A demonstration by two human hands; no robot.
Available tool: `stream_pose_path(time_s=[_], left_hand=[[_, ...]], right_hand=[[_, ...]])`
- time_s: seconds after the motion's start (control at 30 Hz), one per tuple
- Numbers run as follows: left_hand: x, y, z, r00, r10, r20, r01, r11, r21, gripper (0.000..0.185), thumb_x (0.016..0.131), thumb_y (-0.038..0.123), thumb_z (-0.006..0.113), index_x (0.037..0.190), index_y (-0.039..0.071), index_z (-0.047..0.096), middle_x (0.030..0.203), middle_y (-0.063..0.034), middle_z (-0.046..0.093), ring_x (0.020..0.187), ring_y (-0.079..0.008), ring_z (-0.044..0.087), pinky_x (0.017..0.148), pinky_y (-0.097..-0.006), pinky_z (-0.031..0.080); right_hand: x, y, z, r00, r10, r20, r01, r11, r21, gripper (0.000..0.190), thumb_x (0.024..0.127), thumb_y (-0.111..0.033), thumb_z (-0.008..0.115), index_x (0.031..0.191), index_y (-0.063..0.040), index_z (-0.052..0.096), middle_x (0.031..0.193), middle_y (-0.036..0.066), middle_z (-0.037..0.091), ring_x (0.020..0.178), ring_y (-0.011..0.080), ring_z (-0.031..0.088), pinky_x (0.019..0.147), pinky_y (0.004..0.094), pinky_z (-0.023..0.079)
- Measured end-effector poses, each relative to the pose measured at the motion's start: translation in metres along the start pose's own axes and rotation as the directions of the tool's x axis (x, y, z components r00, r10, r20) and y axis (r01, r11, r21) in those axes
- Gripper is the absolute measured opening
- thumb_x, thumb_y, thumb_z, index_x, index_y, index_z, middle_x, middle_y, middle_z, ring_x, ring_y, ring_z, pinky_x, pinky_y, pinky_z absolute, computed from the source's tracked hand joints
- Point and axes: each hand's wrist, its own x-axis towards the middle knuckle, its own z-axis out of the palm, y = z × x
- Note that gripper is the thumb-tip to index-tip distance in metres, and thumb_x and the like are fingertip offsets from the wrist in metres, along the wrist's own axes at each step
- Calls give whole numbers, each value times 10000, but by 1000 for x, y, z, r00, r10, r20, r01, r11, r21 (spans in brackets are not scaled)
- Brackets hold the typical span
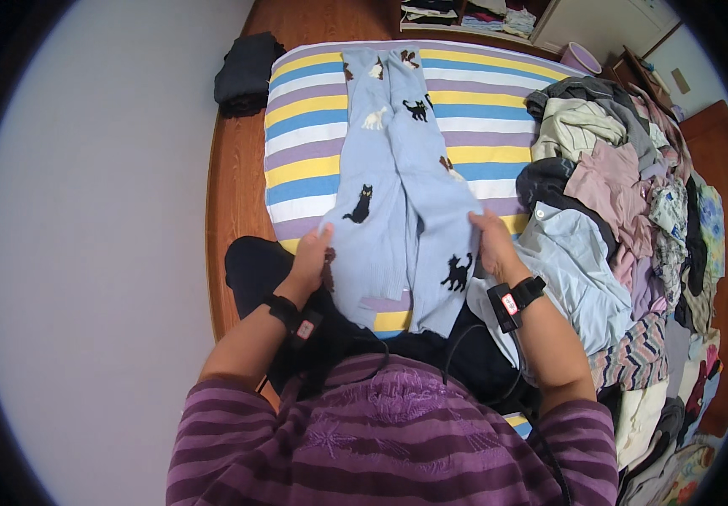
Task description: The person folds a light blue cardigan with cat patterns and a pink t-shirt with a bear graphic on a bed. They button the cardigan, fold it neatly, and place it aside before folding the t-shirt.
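A light blue knitted garment with black, white and brown cat figures (370, 158) lies lengthwise over a striped bed cover (307, 139). Its ribbed near end reaches towards my lap. My left hand (313, 256) grips its left edge, just beside a brown figure. On the opposite edge, above a black cat, my right hand (494, 243) pinches the knit between thumb and fingers. Part of the fingers of both hands is hidden by the cloth. Both wrists wear black bands with small devices.
A heap of mixed clothes (611, 183) covers the right side, with a pale blue shirt (573, 272) nearest my right arm. Folded dark clothing (247, 76) sits at the bed's far left corner. Beyond stand open shelves (459, 28) and a lilac bin (581, 58).
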Motion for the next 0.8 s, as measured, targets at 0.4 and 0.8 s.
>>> stream_pose_path(time_s=[0.4,0.8], left_hand=[[0,94,-82,915,213,-342,-352,835,-422,415,967,368,542,1159,3,586,1173,-109,637,1074,-250,608,935,-386,482],[-24,127,81,868,135,477,-275,932,236,226,891,190,644,1002,-7,641,849,1,612,688,-72,528,591,-227,429]], right_hand=[[18,-14,-44,903,-204,-378,303,926,226,258,878,-173,592,1069,-1,613,989,84,650,904,208,622,826,330,488],[-7,-29,-7,981,-155,114,148,987,69,416,739,39,556,1155,26,574,1016,85,640,934,187,610,859,298,479]])
